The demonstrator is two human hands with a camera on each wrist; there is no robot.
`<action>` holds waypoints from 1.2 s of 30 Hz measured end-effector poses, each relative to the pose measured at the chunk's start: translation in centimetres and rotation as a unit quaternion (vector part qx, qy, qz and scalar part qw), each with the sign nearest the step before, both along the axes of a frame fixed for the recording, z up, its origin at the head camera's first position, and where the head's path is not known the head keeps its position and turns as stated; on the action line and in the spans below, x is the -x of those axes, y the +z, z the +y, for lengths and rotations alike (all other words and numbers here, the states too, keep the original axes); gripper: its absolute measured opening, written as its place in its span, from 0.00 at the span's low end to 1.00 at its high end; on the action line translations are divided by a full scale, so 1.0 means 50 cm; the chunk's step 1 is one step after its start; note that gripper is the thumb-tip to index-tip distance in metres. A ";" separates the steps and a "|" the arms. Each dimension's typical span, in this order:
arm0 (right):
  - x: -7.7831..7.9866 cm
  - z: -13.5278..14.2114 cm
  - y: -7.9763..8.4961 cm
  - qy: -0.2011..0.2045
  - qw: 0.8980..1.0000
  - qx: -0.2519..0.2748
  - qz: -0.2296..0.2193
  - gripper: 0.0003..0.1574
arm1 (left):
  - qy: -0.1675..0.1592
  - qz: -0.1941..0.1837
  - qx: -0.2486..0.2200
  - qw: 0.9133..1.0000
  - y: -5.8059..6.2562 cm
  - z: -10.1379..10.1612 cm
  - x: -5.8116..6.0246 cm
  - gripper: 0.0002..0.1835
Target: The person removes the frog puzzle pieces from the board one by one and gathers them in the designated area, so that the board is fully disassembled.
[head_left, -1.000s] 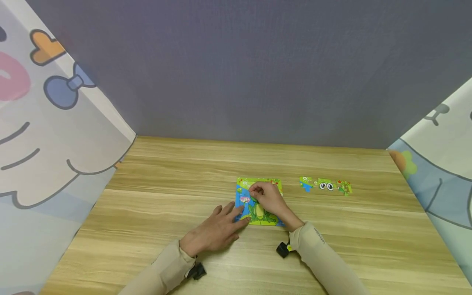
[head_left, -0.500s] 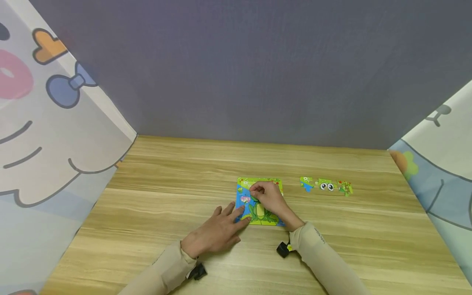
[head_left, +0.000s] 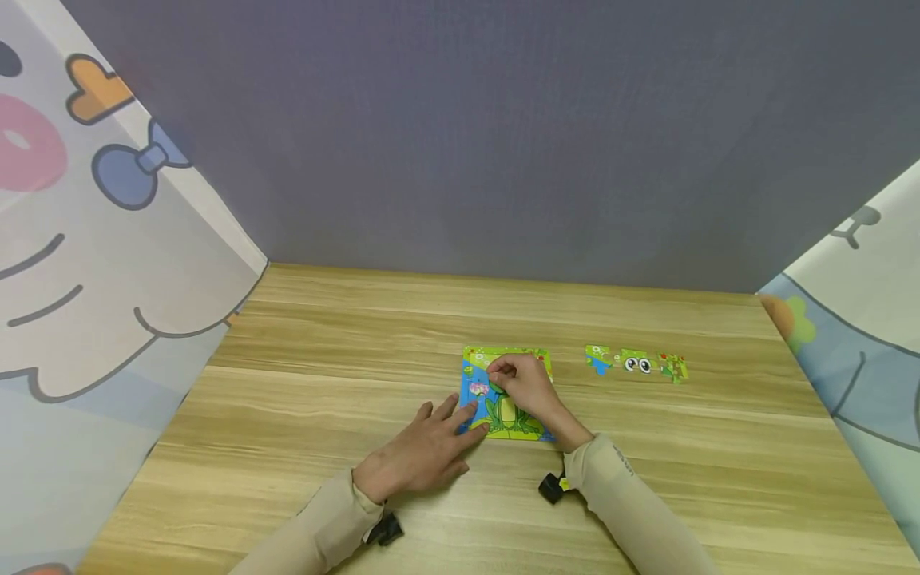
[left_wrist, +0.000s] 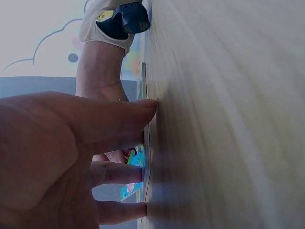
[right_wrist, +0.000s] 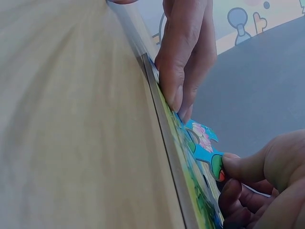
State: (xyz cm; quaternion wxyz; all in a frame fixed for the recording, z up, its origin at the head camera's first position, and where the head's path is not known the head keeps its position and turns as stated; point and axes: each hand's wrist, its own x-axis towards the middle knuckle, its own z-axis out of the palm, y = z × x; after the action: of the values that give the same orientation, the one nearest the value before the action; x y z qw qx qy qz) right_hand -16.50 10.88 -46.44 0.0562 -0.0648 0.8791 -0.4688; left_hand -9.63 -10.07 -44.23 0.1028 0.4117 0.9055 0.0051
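Observation:
A frog jigsaw puzzle (head_left: 508,432) in a flat square tray lies on the wooden table. Between thumb and fingers, my right hand (head_left: 527,386) pinches a blue puzzle piece (right_wrist: 204,151) with a pink flower and some green on it. In the right wrist view this piece is tilted, with one side raised above the tray. My left hand (head_left: 419,454) lies flat with spread fingers, some fingertips (right_wrist: 177,98) resting on the puzzle's left part and near edge. The right hand hides the frog's head area in the head view.
Right of the puzzle lie several loose pieces: a green-and-blue piece (head_left: 597,359), a piece with two frog eyes (head_left: 636,362), and a piece with red flowers (head_left: 673,366). A grey panel (head_left: 503,144) rises behind the table; cartoon-printed walls (head_left: 129,263) flank it.

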 end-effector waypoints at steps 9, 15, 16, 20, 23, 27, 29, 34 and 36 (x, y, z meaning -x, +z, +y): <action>0.000 0.001 -0.001 -0.004 1.000 0.004 -0.005 0.04 | -0.001 -0.003 -0.001 1.000 -0.003 -0.001 0.001 0.31; 0.001 0.003 -0.004 0.005 1.000 -0.004 0.006 0.04 | -0.008 0.005 -0.001 1.000 -0.005 0.000 0.002 0.31; 0.001 0.003 -0.005 0.005 1.000 -0.004 0.007 0.04 | -0.007 0.004 0.000 1.000 -0.004 0.000 0.002 0.32; 0.002 0.001 -0.006 0.008 1.000 -0.006 0.012 0.04 | -0.004 -0.007 -0.004 1.000 -0.003 -0.003 0.000 0.33; 0.001 0.000 -0.007 0.010 1.000 -0.006 0.013 0.04 | -0.007 -0.005 -0.012 1.000 -0.002 -0.004 -0.002 0.33; 0.001 -0.001 -0.005 0.010 1.000 -0.004 0.009 0.04 | -0.017 0.015 -0.019 1.000 -0.001 -0.005 -0.003 0.33; 0.000 -0.001 -0.005 0.010 1.000 -0.003 0.009 0.04 | -0.022 0.028 -0.020 0.999 0.000 -0.005 -0.003 0.32; 0.000 0.000 -0.002 0.011 1.000 -0.002 0.012 0.04 | -0.028 0.050 -0.018 0.998 0.000 -0.005 -0.003 0.30; 0.000 0.000 -0.001 0.012 1.000 -0.003 0.016 0.04 | -0.026 0.048 -0.020 0.998 0.000 -0.005 -0.004 0.30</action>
State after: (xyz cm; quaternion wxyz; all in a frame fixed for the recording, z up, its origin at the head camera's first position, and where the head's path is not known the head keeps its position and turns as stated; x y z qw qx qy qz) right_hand -16.48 10.89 -46.51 0.0478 -0.0832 0.8804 -0.4644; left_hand -9.44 -10.31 -44.22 0.0512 0.4365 0.8982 0.0006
